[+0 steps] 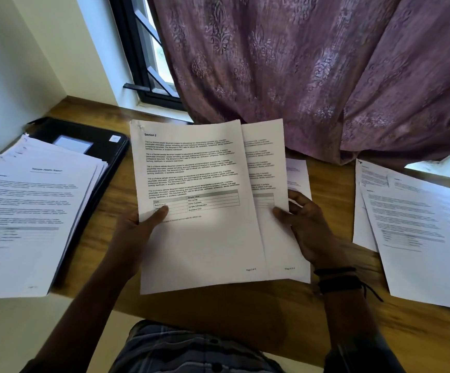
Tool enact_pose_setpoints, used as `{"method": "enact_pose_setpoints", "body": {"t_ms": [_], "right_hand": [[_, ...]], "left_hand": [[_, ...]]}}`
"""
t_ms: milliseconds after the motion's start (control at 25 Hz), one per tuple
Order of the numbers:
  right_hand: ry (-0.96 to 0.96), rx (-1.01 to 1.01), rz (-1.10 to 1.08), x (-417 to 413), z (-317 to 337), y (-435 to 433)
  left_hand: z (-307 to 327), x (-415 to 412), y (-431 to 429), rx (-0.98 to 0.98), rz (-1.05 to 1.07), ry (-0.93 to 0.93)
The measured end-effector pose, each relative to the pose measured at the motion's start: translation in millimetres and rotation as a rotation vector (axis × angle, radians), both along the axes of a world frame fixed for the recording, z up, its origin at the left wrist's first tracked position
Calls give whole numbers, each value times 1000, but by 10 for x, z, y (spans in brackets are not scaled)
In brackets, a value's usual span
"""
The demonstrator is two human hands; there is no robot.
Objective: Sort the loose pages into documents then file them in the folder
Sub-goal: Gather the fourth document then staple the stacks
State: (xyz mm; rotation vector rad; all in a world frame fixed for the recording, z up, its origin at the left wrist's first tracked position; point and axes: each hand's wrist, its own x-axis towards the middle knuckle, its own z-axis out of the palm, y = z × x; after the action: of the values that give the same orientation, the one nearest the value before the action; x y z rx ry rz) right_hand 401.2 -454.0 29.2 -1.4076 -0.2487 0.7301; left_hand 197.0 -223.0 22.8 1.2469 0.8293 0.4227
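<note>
I hold two printed pages up over the wooden table. My left hand [140,227] pinches the front page [197,232], headed "Section 2", at its left edge with the thumb on top. My right hand [307,227] grips the page behind it [265,162], which sticks out to the right. A black folder [94,138] lies at the left with a stack of pages [30,211] resting across it. More loose pages [417,232] are spread at the right. Another sheet [298,173] lies flat on the table, partly hidden by the held pages.
The wooden table [326,313] runs under everything; its near edge is just in front of my lap. A purple patterned curtain [299,63] hangs down onto the table's far side. A dark window frame [143,63] and white wall are at the back left.
</note>
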Motion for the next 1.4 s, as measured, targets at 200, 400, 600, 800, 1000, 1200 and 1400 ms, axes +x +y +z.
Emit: {"method": "enact_pose_setpoints", "body": {"t_ms": [200,400,600,800,1000,1200,1400], "right_hand": [[9,70,132,-175,155,113],[-188,-92,131,-339,233,251],[-571,-120,23,-415,188,261],[-614,-152,26,-415,19,294],[-417,-223,-18,-258,-197,201],[-536,-911,-178,169,-683,-129],[-562,-1051,-83,176,-670,-112]], "left_hand": [[55,71,-56,31,-18,-17],[141,248,-197,225,-29,-122],[283,315,-168,417,-70,-302],[166,333,-110,394,-98,-263],[147,318,-47,401,-51,-216],[218,219,3,339,-14,-195],[164,137,23,265,35,-161]]}}
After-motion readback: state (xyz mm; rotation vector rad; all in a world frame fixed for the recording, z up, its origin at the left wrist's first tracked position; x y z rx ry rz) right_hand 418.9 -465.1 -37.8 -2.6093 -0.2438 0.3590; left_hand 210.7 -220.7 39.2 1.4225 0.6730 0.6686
